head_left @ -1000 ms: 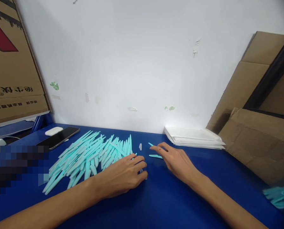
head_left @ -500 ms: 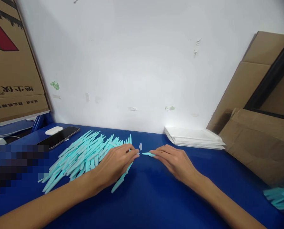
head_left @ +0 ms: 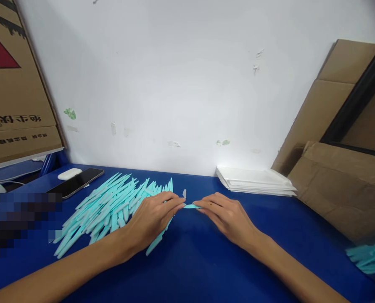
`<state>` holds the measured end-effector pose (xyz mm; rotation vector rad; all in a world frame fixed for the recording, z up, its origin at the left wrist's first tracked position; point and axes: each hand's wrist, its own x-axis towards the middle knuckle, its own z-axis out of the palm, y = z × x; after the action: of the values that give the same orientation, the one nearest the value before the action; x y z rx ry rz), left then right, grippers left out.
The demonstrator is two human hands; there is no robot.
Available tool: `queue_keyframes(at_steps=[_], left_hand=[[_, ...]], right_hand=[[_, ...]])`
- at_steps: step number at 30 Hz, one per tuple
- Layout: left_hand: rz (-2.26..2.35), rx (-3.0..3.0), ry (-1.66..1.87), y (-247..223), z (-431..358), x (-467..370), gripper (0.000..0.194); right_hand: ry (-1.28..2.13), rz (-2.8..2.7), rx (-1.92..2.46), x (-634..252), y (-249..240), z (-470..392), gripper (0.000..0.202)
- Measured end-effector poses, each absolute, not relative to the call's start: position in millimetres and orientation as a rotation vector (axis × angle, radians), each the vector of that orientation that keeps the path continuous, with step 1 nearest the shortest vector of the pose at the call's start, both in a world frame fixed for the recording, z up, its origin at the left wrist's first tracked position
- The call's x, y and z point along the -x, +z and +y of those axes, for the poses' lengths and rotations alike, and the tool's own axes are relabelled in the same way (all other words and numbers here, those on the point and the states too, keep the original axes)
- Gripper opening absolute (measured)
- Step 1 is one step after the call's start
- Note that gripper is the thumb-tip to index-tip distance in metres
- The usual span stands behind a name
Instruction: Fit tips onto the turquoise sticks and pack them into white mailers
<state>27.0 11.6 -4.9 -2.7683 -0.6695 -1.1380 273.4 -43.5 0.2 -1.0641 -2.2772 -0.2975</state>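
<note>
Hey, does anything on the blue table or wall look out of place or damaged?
The wall looks worn, with scuffs and pale and greenish patches. On the table, one small whitish piece sits alone just beyond the left hand, apart from the turquoise pile. I see no spill.

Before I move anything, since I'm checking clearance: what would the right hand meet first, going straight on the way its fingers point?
Probably the left hand, directly opposite; the turquoise piece pinched by the right hand points that way. Depth is hard to judge.
</note>
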Motion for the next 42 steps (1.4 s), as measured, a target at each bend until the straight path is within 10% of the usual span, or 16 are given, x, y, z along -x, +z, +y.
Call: queue_keyframes(at_steps=[26,42], left_hand=[[-0.373,2.852,-1.448,-0.5,-6.9,-33.7,0.016],[-0.746,2.351,-0.49,15.5,14.8,-15.7,0.016]], right_hand=[[-0.278,-2.144,0.78,-251.0,-2.2,-58.3,0.039],[-0.212,-2.213,1.323,-261.9,-1.9,-38.6,0.051]])
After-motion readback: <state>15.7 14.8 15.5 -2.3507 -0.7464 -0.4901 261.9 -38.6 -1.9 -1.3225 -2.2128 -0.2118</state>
